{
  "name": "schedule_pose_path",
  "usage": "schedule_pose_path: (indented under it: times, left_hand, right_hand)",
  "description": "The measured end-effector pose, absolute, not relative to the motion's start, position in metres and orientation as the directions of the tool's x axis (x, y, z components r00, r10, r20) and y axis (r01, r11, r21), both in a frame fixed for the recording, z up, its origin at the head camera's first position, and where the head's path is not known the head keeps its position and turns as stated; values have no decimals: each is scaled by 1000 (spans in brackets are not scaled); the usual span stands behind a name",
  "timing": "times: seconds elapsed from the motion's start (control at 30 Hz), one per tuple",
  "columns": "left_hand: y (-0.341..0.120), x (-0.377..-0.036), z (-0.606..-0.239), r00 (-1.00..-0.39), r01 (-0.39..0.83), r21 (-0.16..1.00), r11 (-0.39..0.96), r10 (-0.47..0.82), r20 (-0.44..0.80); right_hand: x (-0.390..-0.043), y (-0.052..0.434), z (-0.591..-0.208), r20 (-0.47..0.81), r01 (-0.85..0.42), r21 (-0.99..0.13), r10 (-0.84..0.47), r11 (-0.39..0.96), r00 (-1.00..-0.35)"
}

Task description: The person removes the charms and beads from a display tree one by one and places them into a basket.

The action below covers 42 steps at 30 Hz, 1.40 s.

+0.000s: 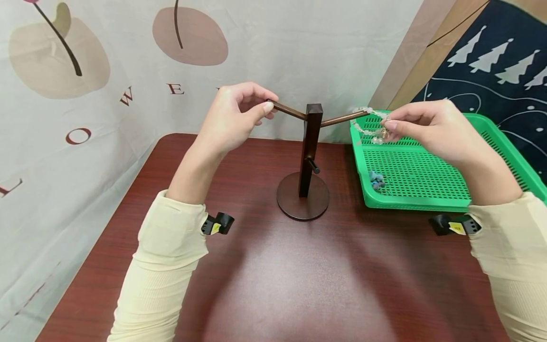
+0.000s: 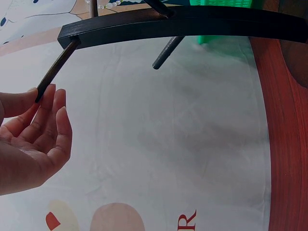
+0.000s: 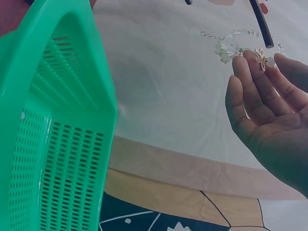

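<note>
Beaded bracelet (image 1: 371,124) going onto the right peg (image 1: 344,118) of a wooden stand (image 1: 308,156).

The bracelet hangs looped at the tip of the right peg, above the near-left corner of the green basket (image 1: 410,202); the right hand (image 1: 420,124) pinches its beads between thumb and fingertips (image 3: 250,72). The left hand (image 1: 234,116) pinches the tip of the left peg (image 1: 287,110), fingers curled round it, steadying the stand. The loop sits right at the peg's end, so I judge a small backward pull could slip it off into the basket; a hard tug might tip the stand on its round base. The dark table (image 1: 295,285) offers free room in front; the wall cloth (image 1: 107,71) stands close behind, and a blue trinket (image 1: 376,179) lies in the basket.
</note>
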State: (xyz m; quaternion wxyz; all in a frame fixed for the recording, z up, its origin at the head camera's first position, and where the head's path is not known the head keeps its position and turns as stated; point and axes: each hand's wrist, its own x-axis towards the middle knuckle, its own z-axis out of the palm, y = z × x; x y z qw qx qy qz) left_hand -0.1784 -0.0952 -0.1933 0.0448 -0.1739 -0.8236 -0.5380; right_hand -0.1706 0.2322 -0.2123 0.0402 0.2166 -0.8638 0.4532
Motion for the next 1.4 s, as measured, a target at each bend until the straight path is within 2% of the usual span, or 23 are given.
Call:
schedule_pose_path:
  times: [0.37,0.7,0.97,1.4]
  left_hand:
    - [-95,-178,-193,-935,338,866,367,236,265]
    - [-95,-178,-193,-936,335,870,361,237,262]
    - [-95,-178,-193,-935,338,866,368,237,265]
    - [-95,-177,-192,-937,334,863,379,234,259]
  right_hand:
    - [-169,246,-207,280,-402,-742,-298,536,-913]
    - [-171,270,-205,197,-263,-729,-174,632,-965]
    - [-172,289,-208,161,-177,-700,-89,692,-983]
    - [-172,315,-220,126,-117,-677,-43,727,-991]
